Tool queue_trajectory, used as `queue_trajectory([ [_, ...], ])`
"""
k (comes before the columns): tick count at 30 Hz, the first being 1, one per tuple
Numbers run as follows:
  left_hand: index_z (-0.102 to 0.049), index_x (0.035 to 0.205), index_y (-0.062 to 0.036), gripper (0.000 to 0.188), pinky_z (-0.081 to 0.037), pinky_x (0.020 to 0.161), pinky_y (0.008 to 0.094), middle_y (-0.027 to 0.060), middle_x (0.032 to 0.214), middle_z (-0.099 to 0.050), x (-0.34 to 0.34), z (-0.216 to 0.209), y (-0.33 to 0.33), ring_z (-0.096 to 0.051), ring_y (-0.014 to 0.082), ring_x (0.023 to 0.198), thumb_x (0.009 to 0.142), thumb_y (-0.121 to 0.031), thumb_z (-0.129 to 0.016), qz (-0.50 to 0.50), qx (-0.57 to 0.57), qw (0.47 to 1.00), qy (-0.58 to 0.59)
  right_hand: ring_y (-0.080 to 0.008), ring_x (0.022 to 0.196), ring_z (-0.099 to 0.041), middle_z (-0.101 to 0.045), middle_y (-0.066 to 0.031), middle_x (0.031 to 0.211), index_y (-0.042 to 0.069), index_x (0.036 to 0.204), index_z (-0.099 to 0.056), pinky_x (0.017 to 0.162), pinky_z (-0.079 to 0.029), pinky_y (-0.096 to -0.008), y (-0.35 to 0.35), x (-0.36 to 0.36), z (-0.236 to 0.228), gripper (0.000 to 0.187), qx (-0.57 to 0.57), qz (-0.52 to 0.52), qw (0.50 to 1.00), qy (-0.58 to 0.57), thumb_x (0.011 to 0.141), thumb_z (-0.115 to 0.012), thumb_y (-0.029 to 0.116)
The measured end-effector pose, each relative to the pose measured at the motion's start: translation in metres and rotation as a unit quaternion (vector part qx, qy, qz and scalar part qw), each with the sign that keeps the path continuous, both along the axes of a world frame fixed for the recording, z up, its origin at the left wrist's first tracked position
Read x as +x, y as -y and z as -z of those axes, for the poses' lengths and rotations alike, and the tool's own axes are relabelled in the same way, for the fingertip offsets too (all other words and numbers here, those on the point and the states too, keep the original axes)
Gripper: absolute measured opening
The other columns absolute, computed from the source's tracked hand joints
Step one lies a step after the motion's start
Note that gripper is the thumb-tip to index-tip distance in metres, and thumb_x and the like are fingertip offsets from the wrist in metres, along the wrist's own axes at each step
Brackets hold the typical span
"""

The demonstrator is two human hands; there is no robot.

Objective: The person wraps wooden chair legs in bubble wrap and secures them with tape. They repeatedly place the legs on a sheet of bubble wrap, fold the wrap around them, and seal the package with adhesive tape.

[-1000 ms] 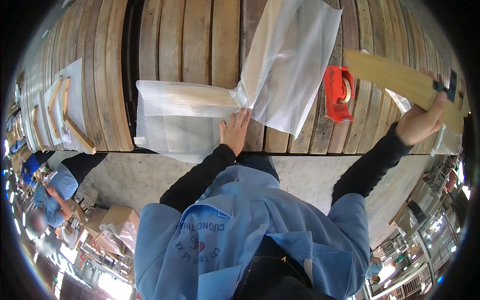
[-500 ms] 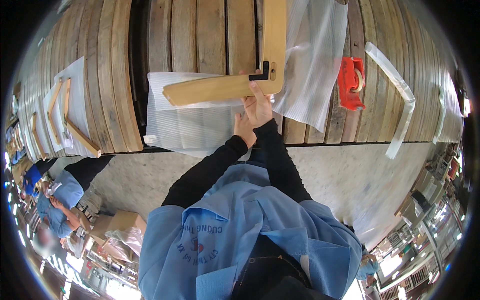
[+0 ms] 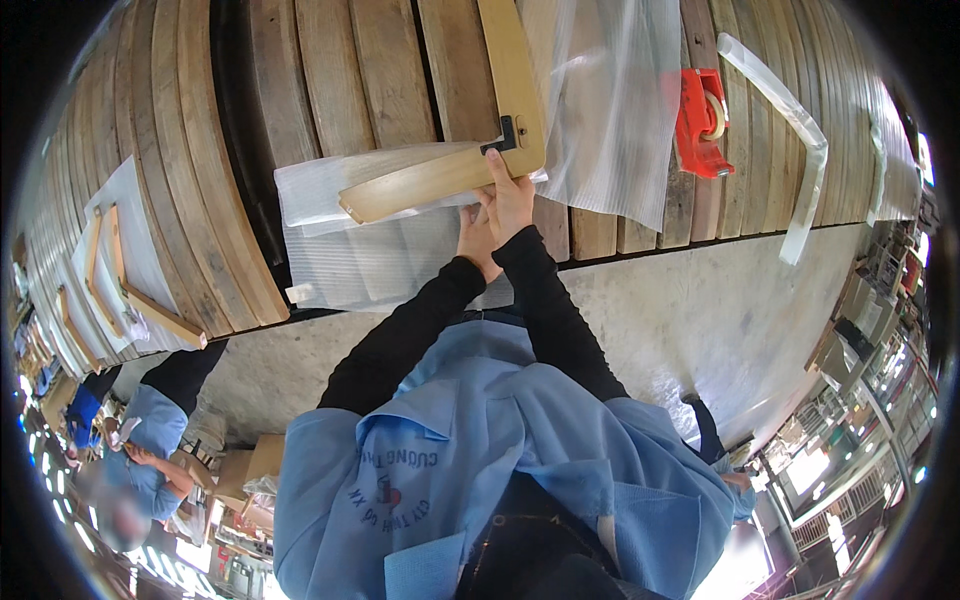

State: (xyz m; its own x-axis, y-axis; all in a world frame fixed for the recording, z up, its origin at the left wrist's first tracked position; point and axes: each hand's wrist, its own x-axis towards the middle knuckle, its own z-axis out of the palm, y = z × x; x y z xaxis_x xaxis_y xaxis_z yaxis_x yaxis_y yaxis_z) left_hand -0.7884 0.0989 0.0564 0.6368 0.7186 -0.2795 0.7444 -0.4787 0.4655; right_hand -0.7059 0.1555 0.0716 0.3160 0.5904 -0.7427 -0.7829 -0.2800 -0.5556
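An L-shaped light wooden frame piece point(image 3: 420, 185) has a black metal corner bracket point(image 3: 506, 132) at its inner corner. One leg runs left and the other away from me. My right hand point(image 3: 511, 203) grips the piece below the corner, one digit lying over its face up to the bracket. Just left of it, my left hand point(image 3: 477, 245) has bent fingers close to the wood's near edge; their tips are partly hidden, and what they hold is unclear. Beneath the left leg lies a translucent ribbed foam sheet point(image 3: 370, 262) that overhangs the table's front edge.
Another translucent sheet point(image 3: 612, 120) lies right of the frame piece. Beyond it are a red tape dispenser point(image 3: 697, 140) and a bent clear strip point(image 3: 803, 190) on the slatted table point(image 3: 190, 150). More wooden pieces point(image 3: 165, 318) rest at left. A co-worker point(image 3: 150, 455) stands at lower left.
My view has turned, tilting the table's front edge. My right hand's fingertips no longer show at the wood's far edge, and its digit has moved up onto the bracket.
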Motion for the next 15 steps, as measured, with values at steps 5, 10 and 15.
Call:
queue_trajectory([
  [5, -0.065, 0.124, -0.0124, 0.048, -0.042, 0.099, 0.0481, 0.0125, 0.119, -0.064, -0.073, -0.021, -0.01, -0.053, 0.0315, 0.123, 0.08, -0.029, -0.075, -0.022, -0.071, 0.981, 0.182, -0.0235, 0.104, -0.068, -0.066, -0.0064, 0.115, 0.006, 0.124, -0.057, 0.089, -0.058, -0.0405, -0.003, -0.001, -0.008, 0.039, -0.039, 0.009, 0.999, 0.007, 0.095, -0.075, 0.025],
  [10, -0.057, 0.139, -0.0184, 0.07, -0.029, 0.112, 0.0579, 0.0056, 0.134, -0.059, -0.084, -0.058, -0.081, -0.05, 0.027, 0.13, 0.076, -0.038, -0.082, -0.163, 0.147, 0.972, 0.078, -0.0252, 0.089, -0.073, -0.067, -0.0103, 0.113, 0.004, 0.124, -0.056, 0.076, -0.061, -0.0434, 0.011, 0.039, -0.034, 0.043, -0.138, -0.245, 0.96, -0.017, 0.097, -0.072, 0.034],
  [15, -0.055, 0.142, -0.0225, 0.084, -0.015, 0.119, 0.0658, -0.0001, 0.139, -0.057, -0.12, -0.013, -0.1, -0.043, 0.023, 0.141, 0.068, -0.046, -0.088, -0.06, 0.114, 0.99, 0.052, -0.0368, 0.082, -0.071, -0.065, -0.0221, 0.109, 0.003, 0.124, -0.057, 0.068, -0.058, -0.0439, -0.047, 0.067, -0.058, 0.053, -0.09, -0.434, 0.676, 0.589, 0.089, -0.072, 0.04],
])
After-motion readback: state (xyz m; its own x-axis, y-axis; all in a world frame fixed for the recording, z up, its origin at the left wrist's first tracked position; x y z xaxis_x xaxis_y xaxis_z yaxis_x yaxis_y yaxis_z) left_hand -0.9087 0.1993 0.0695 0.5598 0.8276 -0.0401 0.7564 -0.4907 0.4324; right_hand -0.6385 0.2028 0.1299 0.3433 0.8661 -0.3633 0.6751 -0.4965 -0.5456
